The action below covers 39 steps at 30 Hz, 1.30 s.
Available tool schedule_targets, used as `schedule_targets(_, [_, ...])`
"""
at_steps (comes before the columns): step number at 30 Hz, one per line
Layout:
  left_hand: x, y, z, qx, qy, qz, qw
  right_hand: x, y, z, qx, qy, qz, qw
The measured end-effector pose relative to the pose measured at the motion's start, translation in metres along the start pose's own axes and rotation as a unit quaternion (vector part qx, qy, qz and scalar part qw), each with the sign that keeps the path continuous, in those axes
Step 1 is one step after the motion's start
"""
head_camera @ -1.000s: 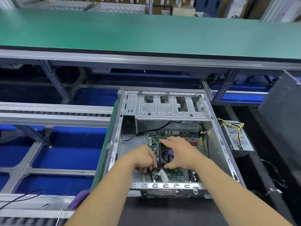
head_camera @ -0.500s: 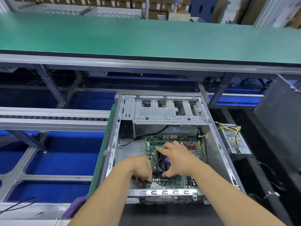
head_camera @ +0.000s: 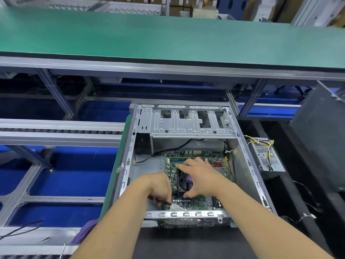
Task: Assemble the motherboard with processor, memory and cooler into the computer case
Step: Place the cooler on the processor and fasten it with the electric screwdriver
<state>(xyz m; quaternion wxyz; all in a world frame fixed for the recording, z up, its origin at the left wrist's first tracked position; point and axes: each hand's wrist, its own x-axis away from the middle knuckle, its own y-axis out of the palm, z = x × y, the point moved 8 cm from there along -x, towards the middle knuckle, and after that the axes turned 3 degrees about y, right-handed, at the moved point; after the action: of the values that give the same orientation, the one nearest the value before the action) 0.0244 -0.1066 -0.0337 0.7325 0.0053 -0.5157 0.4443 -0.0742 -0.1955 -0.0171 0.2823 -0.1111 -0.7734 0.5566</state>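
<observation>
The open grey computer case [head_camera: 186,214] lies on its side in front of me. Inside it sits the green motherboard [head_camera: 197,203] with the black cooler [head_camera: 183,182] and memory sticks [head_camera: 176,161] on it. My right hand [head_camera: 202,176] spans the cooler, thumb at its near edge and fingers over its far edge. My left hand [head_camera: 160,187] has its fingers curled down at the board's near left corner and pinches the edge there, beside a dark cable and a white tag [head_camera: 175,207]. The hands hide much of the board.
The case's drive cage [head_camera: 192,122] covers its far end. A power supply [head_camera: 265,154] with yellow wires lies just right of the case, and a black panel [head_camera: 321,131] stands beyond it. A green conveyor belt [head_camera: 168,38] runs across the back. Purple cloth [head_camera: 84,230] lies near left.
Both hands have shifted a little toward the case's near wall, still on the board and cooler. My left hand has sunk lower at the near left corner.
</observation>
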Motion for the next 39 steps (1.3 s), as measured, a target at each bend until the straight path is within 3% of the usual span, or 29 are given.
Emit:
schedule_targets(12, [0.002,-0.002,0.006,0.000,0.020,0.005,1.000,0.001,-0.001,-0.005,0.041,-0.008,-0.017,0.999])
schedule_targets(14, [0.004,-0.001,0.012,-0.011,0.044,0.011,0.999,0.005,-0.001,-0.003,-0.019,0.010,-0.038,0.999])
schedule_targets(15, [0.004,-0.001,0.015,-0.022,0.058,0.018,0.998,0.007,-0.004,0.000,-0.101,0.028,-0.040,0.994])
schedule_targets(17, [0.005,-0.002,0.022,-0.046,0.094,0.047,0.993,0.012,-0.024,0.015,-0.272,0.068,0.044,0.959])
schedule_targets(20, [0.008,-0.009,0.029,-0.067,0.133,0.103,0.983,0.036,-0.052,0.069,-0.333,0.207,0.235,0.889])
schedule_targets(23, [0.012,-0.020,0.039,-0.110,0.143,0.166,0.970,0.049,-0.043,0.099,-0.345,0.303,0.249,0.853])
schedule_targets(27, [0.016,-0.023,0.056,-0.201,0.163,0.243,0.935,0.040,-0.034,0.086,-0.352,0.285,0.181,0.873])
schedule_targets(30, [0.019,-0.031,0.067,-0.212,0.167,0.313,0.911,0.043,-0.035,0.095,-0.404,0.299,0.214,0.837])
schedule_targets(32, [0.017,-0.036,0.072,-0.204,0.178,0.346,0.898,0.045,-0.038,0.098,-0.402,0.302,0.225,0.835])
schedule_targets(37, [-0.010,-0.022,0.068,-0.250,0.145,0.249,0.924,0.037,-0.037,0.082,-0.361,0.244,0.181,0.882])
schedule_targets(39, [-0.016,-0.021,0.067,-0.246,0.137,0.248,0.927,0.033,-0.038,0.075,-0.355,0.212,0.176,0.894])
